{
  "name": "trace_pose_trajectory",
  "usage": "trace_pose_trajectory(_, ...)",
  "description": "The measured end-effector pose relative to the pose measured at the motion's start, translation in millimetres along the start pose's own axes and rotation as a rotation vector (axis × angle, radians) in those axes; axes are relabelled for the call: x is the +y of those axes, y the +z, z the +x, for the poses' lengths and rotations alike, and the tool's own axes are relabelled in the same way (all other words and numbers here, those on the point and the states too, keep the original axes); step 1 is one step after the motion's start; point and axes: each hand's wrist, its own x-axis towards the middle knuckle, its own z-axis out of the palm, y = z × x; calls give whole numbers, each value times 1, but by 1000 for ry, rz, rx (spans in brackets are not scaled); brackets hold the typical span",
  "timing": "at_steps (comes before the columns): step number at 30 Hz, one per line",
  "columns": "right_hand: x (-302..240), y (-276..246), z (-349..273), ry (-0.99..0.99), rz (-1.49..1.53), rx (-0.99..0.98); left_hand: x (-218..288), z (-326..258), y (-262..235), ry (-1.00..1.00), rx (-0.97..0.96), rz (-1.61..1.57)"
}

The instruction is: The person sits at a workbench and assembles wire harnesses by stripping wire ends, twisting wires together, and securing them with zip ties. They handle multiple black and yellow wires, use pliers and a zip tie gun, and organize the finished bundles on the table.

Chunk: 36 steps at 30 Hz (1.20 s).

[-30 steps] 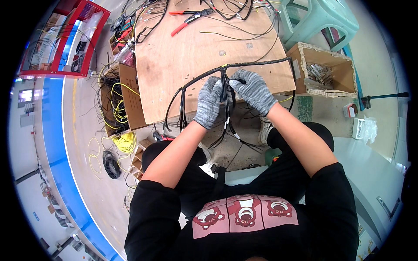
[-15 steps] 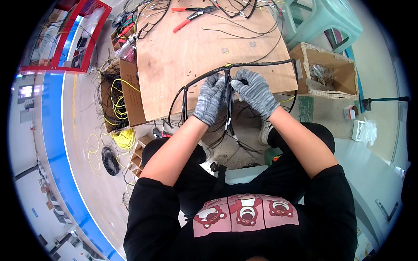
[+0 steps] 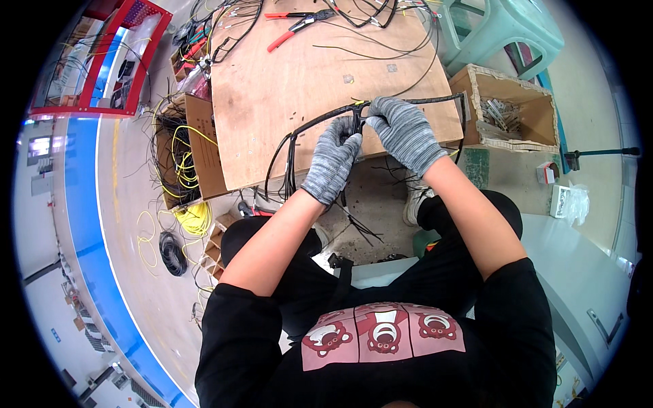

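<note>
- While my left hand (image 3: 331, 163) pinches the black wire bundle (image 3: 320, 122) from below, my right hand (image 3: 403, 132) clamps it from above, both gloved.
- Bundle runs left-right along the plywood board (image 3: 299, 75) near edge, ends drooping.
- Forearms converge, wrists bent.

Black wire bundle (image 3: 320, 122) arcs across the near edge of the plywood, running from nine o'clock, where loose ends droop off the board, toward three o'clock, pinched mid-span with thin strands hanging at six o'clock.
</note>
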Motion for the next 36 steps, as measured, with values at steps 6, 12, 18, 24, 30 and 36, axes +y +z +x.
trace_pose_trajectory(6,8,10,-4,-31,-15,130,0,3,-10,-138,-194,-343)
trace_pose_trajectory(12,6,30,-16,131,316,77,-5,1,-15,-83,-230,-156)
trace_pose_trajectory(18,6,32,-16,171,508,32,-4,1,-12,24,-48,120)
trace_pose_trajectory(24,-3,44,-16,267,628,154,-3,-15,2,246,24,600)
trace_pose_trajectory(30,-8,46,-12,489,887,151,-15,-24,14,255,56,640)
trace_pose_trajectory(36,-23,43,-33,555,1072,89,0,-48,28,28,66,778)
